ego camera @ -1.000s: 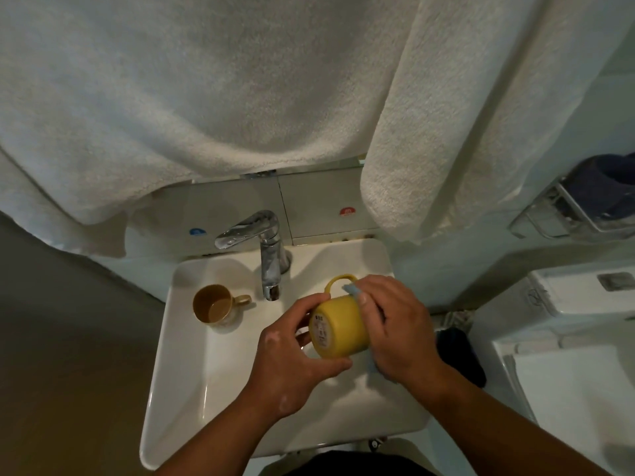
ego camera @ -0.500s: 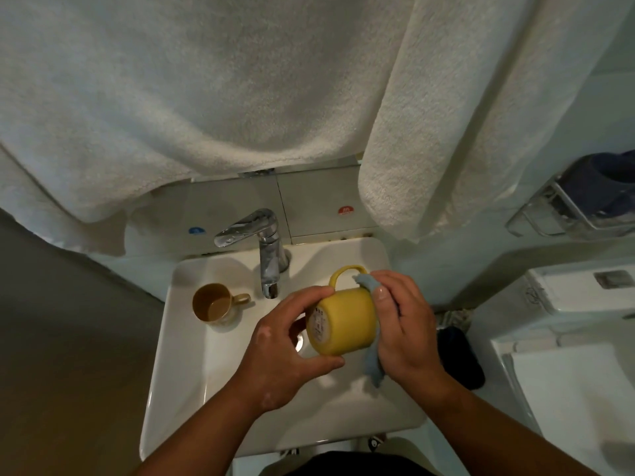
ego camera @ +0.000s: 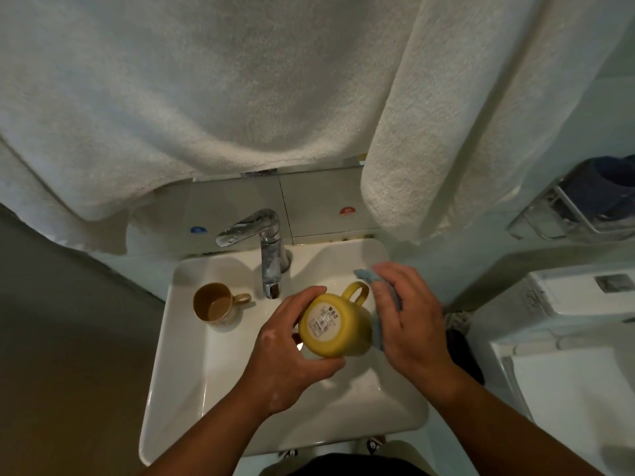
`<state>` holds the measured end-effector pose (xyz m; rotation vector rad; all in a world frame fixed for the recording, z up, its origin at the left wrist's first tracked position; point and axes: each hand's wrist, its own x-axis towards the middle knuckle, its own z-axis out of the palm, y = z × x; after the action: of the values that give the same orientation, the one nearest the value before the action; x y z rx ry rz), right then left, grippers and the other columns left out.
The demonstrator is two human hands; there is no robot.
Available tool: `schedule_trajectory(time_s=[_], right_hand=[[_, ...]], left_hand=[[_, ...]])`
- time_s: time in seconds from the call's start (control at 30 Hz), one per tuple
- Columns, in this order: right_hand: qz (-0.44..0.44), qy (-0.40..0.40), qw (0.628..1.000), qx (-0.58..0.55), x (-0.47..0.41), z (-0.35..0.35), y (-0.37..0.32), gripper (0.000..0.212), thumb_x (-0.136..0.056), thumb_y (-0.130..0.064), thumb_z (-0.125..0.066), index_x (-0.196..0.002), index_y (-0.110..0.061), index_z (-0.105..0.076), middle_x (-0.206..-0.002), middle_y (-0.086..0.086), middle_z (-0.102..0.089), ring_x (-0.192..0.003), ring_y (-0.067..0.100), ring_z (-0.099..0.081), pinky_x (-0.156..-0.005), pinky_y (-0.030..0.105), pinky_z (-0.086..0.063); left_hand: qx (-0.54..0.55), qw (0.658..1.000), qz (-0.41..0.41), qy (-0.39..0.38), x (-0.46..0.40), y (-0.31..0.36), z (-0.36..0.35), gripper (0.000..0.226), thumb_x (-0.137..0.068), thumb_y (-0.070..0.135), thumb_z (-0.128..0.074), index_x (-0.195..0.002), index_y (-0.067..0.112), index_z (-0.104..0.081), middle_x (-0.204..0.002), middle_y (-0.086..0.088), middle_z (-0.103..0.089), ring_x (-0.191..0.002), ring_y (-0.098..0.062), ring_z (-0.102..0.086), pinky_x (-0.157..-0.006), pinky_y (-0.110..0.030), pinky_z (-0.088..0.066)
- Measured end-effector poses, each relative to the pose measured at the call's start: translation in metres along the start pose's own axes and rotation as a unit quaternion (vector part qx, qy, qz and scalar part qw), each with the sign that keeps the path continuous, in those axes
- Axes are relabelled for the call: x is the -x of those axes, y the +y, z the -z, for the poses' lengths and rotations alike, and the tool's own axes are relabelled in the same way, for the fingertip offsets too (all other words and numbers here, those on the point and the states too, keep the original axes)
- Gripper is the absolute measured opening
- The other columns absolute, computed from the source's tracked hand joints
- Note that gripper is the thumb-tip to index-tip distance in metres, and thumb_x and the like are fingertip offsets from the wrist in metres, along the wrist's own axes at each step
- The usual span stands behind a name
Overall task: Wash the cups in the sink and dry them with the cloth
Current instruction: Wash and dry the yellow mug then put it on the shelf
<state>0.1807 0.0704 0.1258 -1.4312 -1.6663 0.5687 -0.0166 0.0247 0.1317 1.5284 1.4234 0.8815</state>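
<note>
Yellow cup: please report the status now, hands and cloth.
Left hand grips yellow cup, base toward camera. Right hand presses blue cloth on its side. Brown cup upright on sink ledge. Nothing blocking.

The left hand (ego camera: 292,352) grips a yellow ceramic mug (ego camera: 335,326) base-up over the white sink (ego camera: 178,372); the right hand (ego camera: 409,321) presses a blue cloth (ego camera: 366,274) beside it.
</note>
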Motion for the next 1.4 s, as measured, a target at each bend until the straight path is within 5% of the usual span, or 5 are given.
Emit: schedule_trajectory(time_s=[0.17, 0.53, 0.8, 1.07, 1.4], right_hand=[[0.076, -0.110, 0.990, 0.045, -0.005, -0.014, 0.004, 0.048, -0.104, -0.045, -0.028, -0.108, -0.023, -0.070, -0.111, -0.008, -0.068, -0.108, 0.005, -0.058, -0.099, 0.021, -0.038], [-0.304, -0.075, 0.940, -0.139, 0.001, -0.010, 0.029, 0.028, -0.108, -0.029, -0.039, -0.087, -0.026, -0.057, -0.089, -0.011, -0.061, -0.093, 0.015, -0.061, -0.075, 0.020, -0.043], [-0.042, -0.084, 0.995, -0.044, -0.002, -0.002, -0.019, 0.006, -0.098, -0.035, -0.058, -0.102, -0.031, -0.059, -0.098, -0.020, -0.060, -0.094, -0.001, -0.059, -0.077, 0.014, -0.048], [0.279, -0.165, 0.942, 0.083, 0.031, -0.015, -0.030, 0.026, -0.099, -0.027, -0.057, -0.120, -0.017, -0.069, -0.128, -0.006, -0.063, -0.114, 0.012, -0.050, -0.103, 0.023, -0.038], [0.282, -0.131, 0.946, 0.095, 0.028, -0.012, -0.032, 0.031, -0.099, -0.026, -0.052, -0.119, -0.013, -0.073, -0.127, -0.003, -0.068, -0.115, 0.011, -0.052, -0.102, 0.024, -0.037]], left_hand=[[0.031, 0.999, 0.009, -0.027, 0.004, 0.004, 0.003, 0.091, -0.060, 0.020, -0.096, -0.135, 0.044, -0.051, -0.126, 0.025, -0.058, -0.120, -0.007, -0.058, -0.086, -0.032, -0.061], [0.002, 0.999, -0.004, -0.055, -0.003, 0.002, 0.018, 0.091, -0.065, 0.022, -0.094, -0.137, 0.040, -0.042, -0.124, 0.030, -0.053, -0.125, 0.000, -0.051, -0.091, -0.013, -0.051], [-0.045, 0.999, 0.004, -0.005, 0.000, -0.019, 0.008, 0.090, -0.061, 0.035, -0.093, -0.136, 0.043, -0.046, -0.130, 0.024, -0.055, -0.125, -0.004, -0.053, -0.098, -0.027, -0.054], [-0.038, 0.999, -0.012, 0.015, 0.000, -0.018, 0.008, 0.090, -0.057, 0.036, -0.094, -0.138, 0.035, -0.053, -0.132, 0.020, -0.057, -0.123, -0.008, -0.056, -0.096, -0.036, -0.055], [-0.037, 0.999, -0.017, 0.014, 0.003, -0.013, 0.007, 0.089, -0.057, 0.028, -0.093, -0.137, 0.036, -0.054, -0.130, 0.020, -0.059, -0.123, -0.008, -0.056, -0.095, -0.034, -0.056]])
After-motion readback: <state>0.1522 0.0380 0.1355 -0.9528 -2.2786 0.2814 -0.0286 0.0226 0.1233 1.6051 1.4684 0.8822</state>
